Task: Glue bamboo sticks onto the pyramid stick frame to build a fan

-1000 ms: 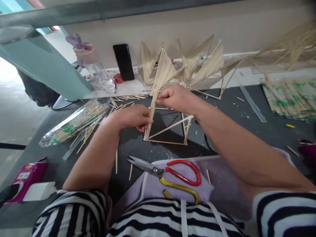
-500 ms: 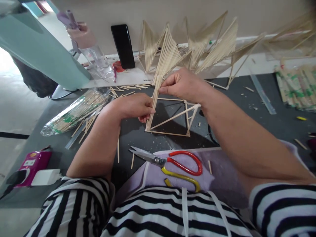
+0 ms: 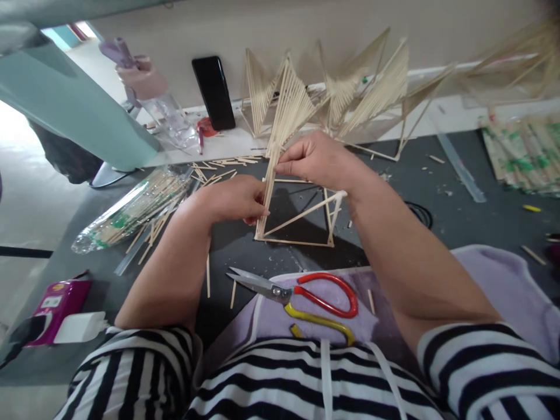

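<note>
Grip in both hands is narrow in the head view, closed on one pale stick frame point(image 3: 268, 191). The left hand point(image 3: 238, 201) pinches the lower part of its slanting left side, thumb against the thin sticks, while the right hand point(image 3: 312, 157) pinches the same side higher up, thumb and forefinger together at its edge. The frame stands on the dark counter point(image 3: 472, 227), a bottom stick running along the near side and a diagonal stick rising to a corner beside the right wrist. Behind it, fan-shaped stick pieces point(image 3: 378, 90) spread along the wall; whether the nearest fan joins the held frame is hard to tell. A black phone point(image 3: 213, 93) leans at the back, next to a clear bottle point(image 3: 144, 81) with a pink lid. Left of the frame lie short loose sticks point(image 3: 223, 164) and a plastic bag point(image 3: 135, 213) of sticks; another pack point(image 3: 522, 154) lies far right. Nearer the body, scissors point(image 3: 276, 291) with one red and one yellow handle rest partly on a purple cloth point(image 3: 494, 280), blades pointing left. At the left edge, a white charger point(image 3: 81, 327) sits against a magenta box point(image 3: 61, 297).
</note>
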`<state>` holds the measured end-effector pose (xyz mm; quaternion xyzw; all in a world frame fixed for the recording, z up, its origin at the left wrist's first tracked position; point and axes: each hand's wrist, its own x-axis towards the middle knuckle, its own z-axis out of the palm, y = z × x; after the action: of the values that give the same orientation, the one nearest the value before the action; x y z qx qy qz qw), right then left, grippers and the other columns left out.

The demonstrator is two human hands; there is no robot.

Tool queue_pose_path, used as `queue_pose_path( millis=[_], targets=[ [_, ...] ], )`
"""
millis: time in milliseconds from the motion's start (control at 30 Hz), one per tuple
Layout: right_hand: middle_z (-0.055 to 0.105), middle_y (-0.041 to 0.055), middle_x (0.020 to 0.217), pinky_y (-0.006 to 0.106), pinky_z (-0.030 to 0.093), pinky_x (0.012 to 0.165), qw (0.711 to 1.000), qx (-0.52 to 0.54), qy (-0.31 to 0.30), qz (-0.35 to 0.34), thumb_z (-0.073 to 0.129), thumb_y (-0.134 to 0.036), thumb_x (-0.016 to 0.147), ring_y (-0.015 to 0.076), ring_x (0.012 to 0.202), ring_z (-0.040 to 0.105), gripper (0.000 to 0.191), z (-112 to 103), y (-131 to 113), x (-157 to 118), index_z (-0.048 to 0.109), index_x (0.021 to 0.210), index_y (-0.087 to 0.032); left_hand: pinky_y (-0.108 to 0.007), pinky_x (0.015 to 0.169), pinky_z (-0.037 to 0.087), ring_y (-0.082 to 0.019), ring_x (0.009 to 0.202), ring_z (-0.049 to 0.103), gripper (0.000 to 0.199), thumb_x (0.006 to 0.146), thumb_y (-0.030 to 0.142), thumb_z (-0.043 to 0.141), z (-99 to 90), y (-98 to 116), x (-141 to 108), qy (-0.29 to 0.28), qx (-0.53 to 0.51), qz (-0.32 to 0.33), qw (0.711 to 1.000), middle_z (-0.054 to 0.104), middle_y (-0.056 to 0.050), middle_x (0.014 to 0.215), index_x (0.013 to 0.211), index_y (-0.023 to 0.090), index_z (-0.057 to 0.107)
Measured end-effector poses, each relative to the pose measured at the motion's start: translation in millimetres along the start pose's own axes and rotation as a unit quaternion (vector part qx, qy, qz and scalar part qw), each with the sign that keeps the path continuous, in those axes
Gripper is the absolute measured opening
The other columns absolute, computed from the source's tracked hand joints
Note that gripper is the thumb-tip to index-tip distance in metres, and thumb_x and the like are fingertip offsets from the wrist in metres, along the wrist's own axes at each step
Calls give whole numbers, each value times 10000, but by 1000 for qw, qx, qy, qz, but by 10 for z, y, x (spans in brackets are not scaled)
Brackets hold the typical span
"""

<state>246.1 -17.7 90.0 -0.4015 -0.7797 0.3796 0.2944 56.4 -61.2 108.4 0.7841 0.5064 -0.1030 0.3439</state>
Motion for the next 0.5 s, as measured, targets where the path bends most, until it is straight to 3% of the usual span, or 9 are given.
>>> queue_pose_path(
  millis=[500],
  targets=[
    [510,-29,522,272,342,572,1000,12,-4,-6,693,-362,747,103,557,459,209,15,33,22,717,717,-157,-220,584,419,-140,617,634,163,776,260,552,-14,27,-22,-6,4,11,1000,687,-22,648,709,151,653]
  ],
)
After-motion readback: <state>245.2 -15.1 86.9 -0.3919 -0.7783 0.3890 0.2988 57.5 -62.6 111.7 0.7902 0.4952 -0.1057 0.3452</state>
